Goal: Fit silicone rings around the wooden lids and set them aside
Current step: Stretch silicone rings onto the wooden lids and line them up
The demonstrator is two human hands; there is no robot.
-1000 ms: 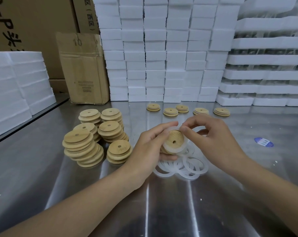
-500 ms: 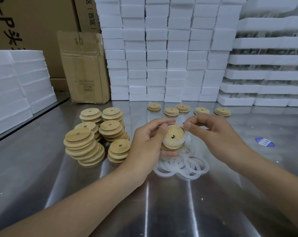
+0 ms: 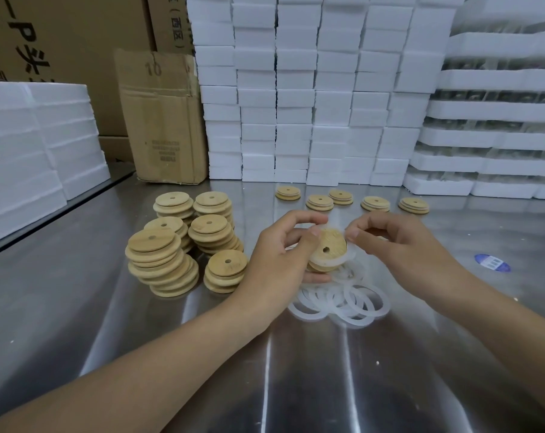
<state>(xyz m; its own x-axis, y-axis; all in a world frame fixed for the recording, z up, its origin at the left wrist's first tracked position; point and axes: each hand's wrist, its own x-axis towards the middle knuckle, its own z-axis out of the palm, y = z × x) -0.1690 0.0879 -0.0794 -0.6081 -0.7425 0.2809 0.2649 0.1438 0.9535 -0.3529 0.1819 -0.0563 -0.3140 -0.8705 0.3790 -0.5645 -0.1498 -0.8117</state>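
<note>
The left hand (image 3: 277, 254) grips a wooden lid (image 3: 330, 243) above a steel table (image 3: 296, 385). The lid is tilted toward the camera with its centre hole showing, and more wood shows just under it. A translucent ring (image 3: 335, 263) sits around the lid's lower edge. The right hand (image 3: 399, 248) pinches the ring's upper right part between thumb and forefinger. Loose rings (image 3: 355, 303) lie overlapping on the table below the hands. Left of them stand leaning stacks (image 3: 183, 242) of bare lids. Farther back, five low piles (image 3: 319, 202) of lids lie in a row before a wall of white foam blocks (image 3: 296, 89). A cardboard box (image 3: 162, 120) stands back left, and a blue sticker (image 3: 492, 263) lies to the right.
</note>
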